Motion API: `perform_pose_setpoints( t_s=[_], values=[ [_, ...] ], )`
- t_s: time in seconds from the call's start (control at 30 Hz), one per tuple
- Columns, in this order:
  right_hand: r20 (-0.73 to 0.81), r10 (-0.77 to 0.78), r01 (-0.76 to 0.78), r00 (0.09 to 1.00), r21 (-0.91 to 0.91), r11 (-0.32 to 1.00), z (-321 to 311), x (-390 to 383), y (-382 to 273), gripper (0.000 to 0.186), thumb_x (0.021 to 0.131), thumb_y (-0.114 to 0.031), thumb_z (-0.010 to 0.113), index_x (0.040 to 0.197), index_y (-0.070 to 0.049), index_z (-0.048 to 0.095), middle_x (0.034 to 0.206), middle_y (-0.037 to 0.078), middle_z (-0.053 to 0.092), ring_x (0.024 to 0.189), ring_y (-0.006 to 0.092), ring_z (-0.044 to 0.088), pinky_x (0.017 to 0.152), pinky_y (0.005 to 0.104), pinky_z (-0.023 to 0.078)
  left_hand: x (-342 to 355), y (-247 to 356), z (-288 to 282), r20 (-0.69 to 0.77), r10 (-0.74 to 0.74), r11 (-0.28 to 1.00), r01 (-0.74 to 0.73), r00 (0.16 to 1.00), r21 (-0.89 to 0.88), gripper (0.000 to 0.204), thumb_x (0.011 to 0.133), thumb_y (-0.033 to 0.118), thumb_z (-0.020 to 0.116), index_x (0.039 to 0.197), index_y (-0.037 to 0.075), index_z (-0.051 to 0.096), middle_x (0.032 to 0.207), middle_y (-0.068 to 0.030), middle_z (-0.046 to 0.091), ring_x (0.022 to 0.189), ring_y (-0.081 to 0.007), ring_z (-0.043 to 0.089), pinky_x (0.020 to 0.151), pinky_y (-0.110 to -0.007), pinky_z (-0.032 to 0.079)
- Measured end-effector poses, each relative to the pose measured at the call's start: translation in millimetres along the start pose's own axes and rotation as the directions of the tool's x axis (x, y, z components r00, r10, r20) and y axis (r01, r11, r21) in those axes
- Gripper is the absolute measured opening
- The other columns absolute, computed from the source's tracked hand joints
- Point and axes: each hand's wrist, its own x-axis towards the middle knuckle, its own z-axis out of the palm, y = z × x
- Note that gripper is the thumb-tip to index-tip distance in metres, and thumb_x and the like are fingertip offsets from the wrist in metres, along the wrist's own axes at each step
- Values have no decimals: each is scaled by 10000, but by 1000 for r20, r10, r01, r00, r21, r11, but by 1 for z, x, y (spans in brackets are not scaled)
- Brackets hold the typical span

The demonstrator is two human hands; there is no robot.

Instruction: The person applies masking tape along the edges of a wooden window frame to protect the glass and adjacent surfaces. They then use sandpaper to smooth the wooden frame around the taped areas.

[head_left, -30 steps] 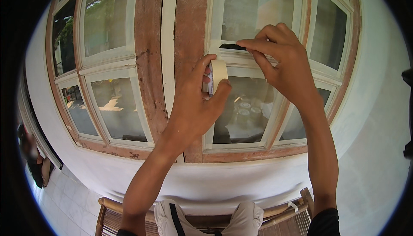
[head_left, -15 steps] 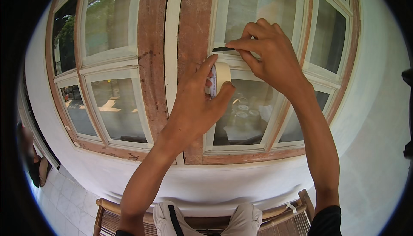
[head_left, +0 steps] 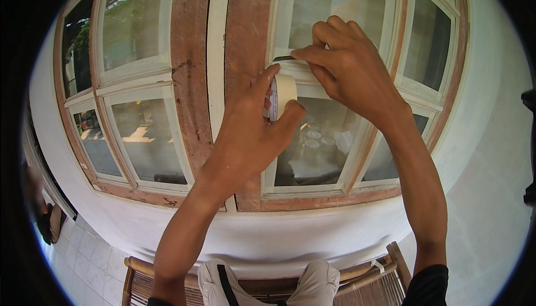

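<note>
My left hand (head_left: 248,130) grips a roll of cream tape (head_left: 286,89) against the wooden window (head_left: 245,38), beside its middle crossbar. My right hand (head_left: 354,74) pinches a thin dark, flat strip (head_left: 283,58) between thumb and finger, holding it along the lower edge of an upper glass pane, just above the tape. Whether the strip is a tool or a piece of material I cannot tell. Pale bands border several panes.
A second window leaf (head_left: 190,38) stands left, white wall (head_left: 268,230) below. A bamboo bench (head_left: 363,286) is under the person's legs (head_left: 218,278). At the far left, a blurred person (head_left: 44,211) is near a doorway and tiled floor (head_left: 84,256).
Since a second ago my right hand and the dark strip have shifted left along the pane's edge, the hand also rising slightly. My left hand still holds the tape.
</note>
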Motion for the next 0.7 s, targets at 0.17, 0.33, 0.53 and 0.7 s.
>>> perform_pose_setpoints(
  t_s=[0.17,0.33,0.53,0.7],
  values=[
    [1,-46,46,999,-23,999,0,3,1,238,818,23,796,1038,-57,839,860,53,555,895,244,548,803,390,442,-1,2,-1,14,-34,999,34,999,-2,519,997,58,693,1500,-23,589,1097,-134,606,985,-205,649,863,-349,564],
    [19,-41,41,999,-41,998,-2,5,-3,214,786,49,771,971,-30,843,873,73,624,933,247,590,834,392,477,0,2,-1,4,-12,1000,12,1000,1,513,1000,55,687,1498,-23,590,1100,-133,603,984,-200,644,858,-346,559],
    [62,-38,41,997,-44,998,-5,4,-6,218,763,75,746,936,-17,841,887,88,662,969,251,613,862,394,495,0,-1,0,0,2,1000,-2,1000,21,505,1001,46,679,1492,-33,589,1112,-125,596,990,-192,639,859,-337,558],
    [49,-96,99,994,-59,993,-3,6,-4,179,829,17,784,995,-34,823,855,68,566,886,251,551,803,399,449,1,0,0,5,-10,1000,10,1000,14,502,1004,51,679,1490,-36,589,1107,-120,586,977,-183,635,843,-328,563]
  ],
)
